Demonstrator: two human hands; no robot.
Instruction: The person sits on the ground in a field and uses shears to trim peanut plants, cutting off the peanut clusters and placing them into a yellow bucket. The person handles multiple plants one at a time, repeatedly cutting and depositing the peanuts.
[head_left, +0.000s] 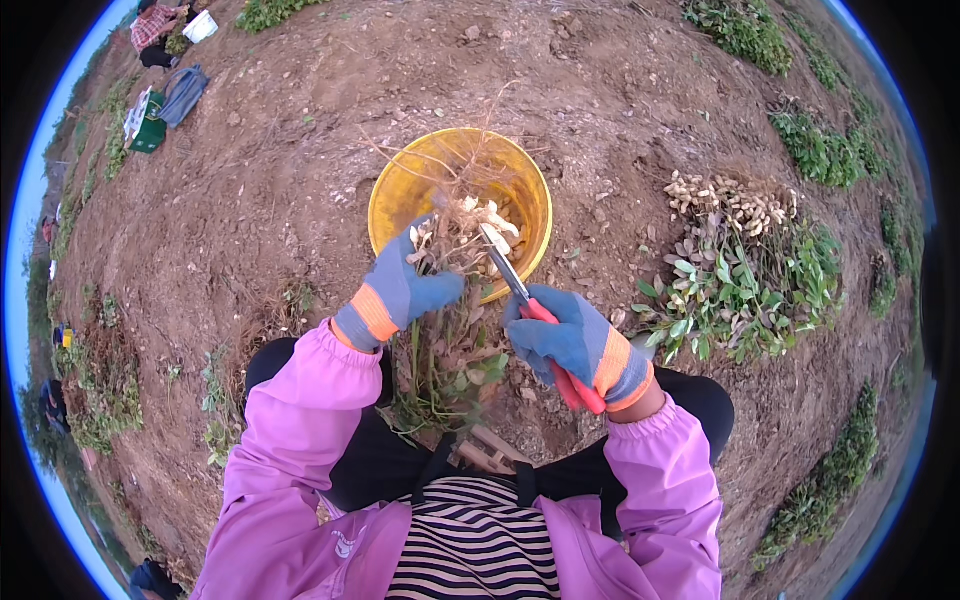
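Note:
My gloved left hand (405, 281) grips an uprooted peanut plant (442, 345) near its root end. The leafy stems hang down toward my lap, while thin roots and pale pods (491, 219) stick out over a yellow plastic bucket (536, 262). In my gloved right hand (570, 337) are shears with red handles (541, 311). Their metal blades (501, 255) reach up to the pods at the bucket's near side; whether the blades are parted is hard to tell. Loose peanuts (517, 214) lie inside the bucket, partly hidden by the roots.
To the right, a heap of peanut plants (739, 292) lies with its pods (731, 201) facing away. Green plant rows (825, 480) run along the far right. A green box (148, 124), a blue bag (184, 96) and another person (154, 34) beside a white bucket (200, 27) are at upper left.

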